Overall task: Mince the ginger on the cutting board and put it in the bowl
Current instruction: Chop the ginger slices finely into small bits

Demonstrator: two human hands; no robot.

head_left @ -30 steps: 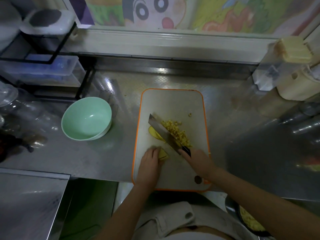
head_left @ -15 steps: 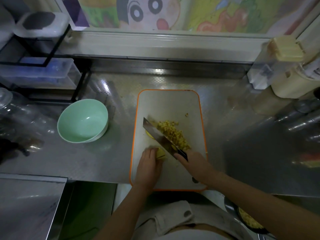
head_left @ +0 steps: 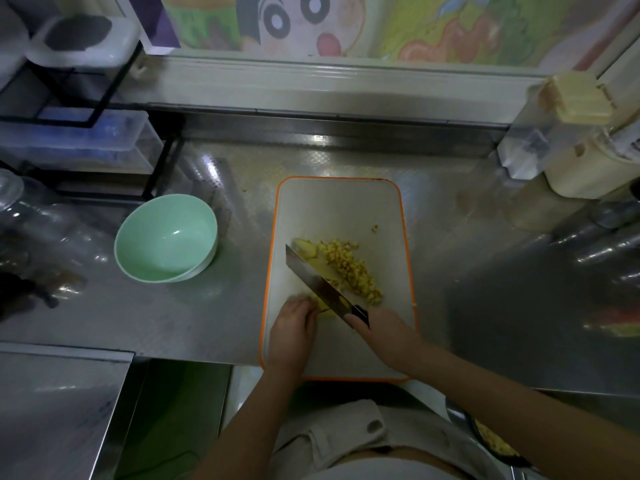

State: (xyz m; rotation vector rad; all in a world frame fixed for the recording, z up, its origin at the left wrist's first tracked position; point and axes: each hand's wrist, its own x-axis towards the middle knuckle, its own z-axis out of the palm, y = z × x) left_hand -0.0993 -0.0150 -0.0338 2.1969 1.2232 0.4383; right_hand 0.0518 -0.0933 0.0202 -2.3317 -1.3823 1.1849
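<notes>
ginger piece [head_left: 324,307] pinned by curled left hand [head_left: 292,327] | cleaver [head_left: 317,280] gripped by right hand [head_left: 384,332] | risk: fingers [head_left: 306,304] nicked if piece slips

Ahead of you: dim stainless-steel counter [head_left: 207,323] w/ glare spots, cartoon mural [head_left: 311,22] behind it, black rack [head_left: 162,169] at left.

The right hand [head_left: 384,332] hides the knife [head_left: 317,282] handle; its blade overlaps ginger [head_left: 306,248].
</notes>
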